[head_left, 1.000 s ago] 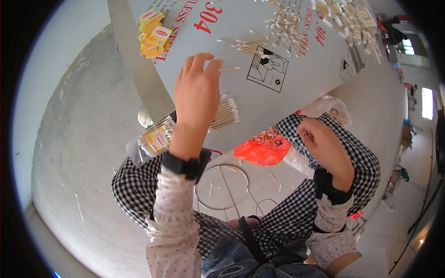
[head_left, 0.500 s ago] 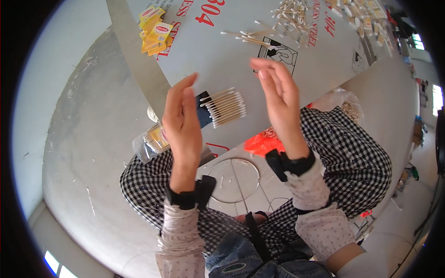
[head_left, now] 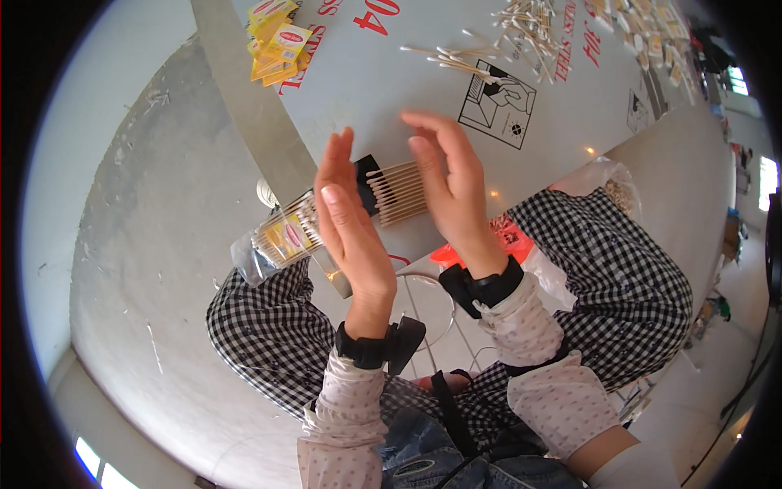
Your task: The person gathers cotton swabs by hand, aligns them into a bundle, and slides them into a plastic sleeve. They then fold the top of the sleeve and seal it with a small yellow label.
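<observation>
A row of cotton swabs [head_left: 399, 196] lies side by side on the grey sheet-covered table, their near-left tips over a dark blue-black block [head_left: 368, 181]. My left hand [head_left: 354, 232] is held upright with fingers stretched, just left of the row and in front of the block. At the row's right end, my right hand [head_left: 456, 183] has its fingers extended and hides the far swab tips; whether it touches them I cannot tell. Neither hand grips anything. Beside my left hand, a clear bag of swabs [head_left: 285, 235] with a yellow label sits at the table's edge.
Yellow cards [head_left: 281, 47] lie in a pile at the far left. Loose swabs [head_left: 525, 28] are heaped at the back, with packed bundles [head_left: 652, 37] at the far right. A red plastic bag [head_left: 511, 236] and a clear bag [head_left: 611, 183] are by my right leg.
Both hands have come closer together. My left hand has moved right, and my right hand has moved left to the end of the swab row, covering its tips.
</observation>
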